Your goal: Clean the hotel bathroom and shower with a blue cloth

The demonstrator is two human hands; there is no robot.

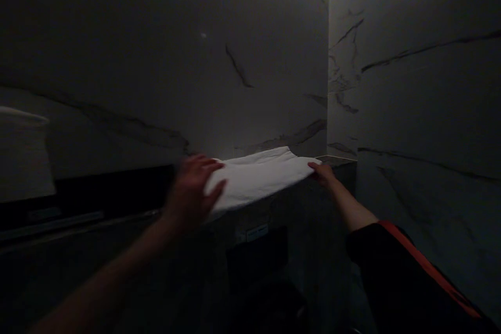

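While our left grip (194, 191) spreads its blurred fingers over one end of a white cloth (254, 180), our right grip (322, 173) appears pressed together on the far corner, pinching the thin edge. The cloth looks soft and matte, with shallow creases and a wavy back edge, and it lies along a narrow ledge (338, 165) in front of a marble-look wall (117, 57). Dark veins streak the pale, smooth slabs, which meet a second wall at an upright corner. A black sleeve (395, 255) with an orange stripe ends at our right forearm, leaving the skin bare. At the left edge, the frame cuts off a pale rounded object (23, 156), and we cannot tell what it is. Beneath it runs a dark band with a metal strip (50, 223). Below the ledge, a small white label (256, 233) is too dim to read, and deep shadow hides most of the lower surfaces.
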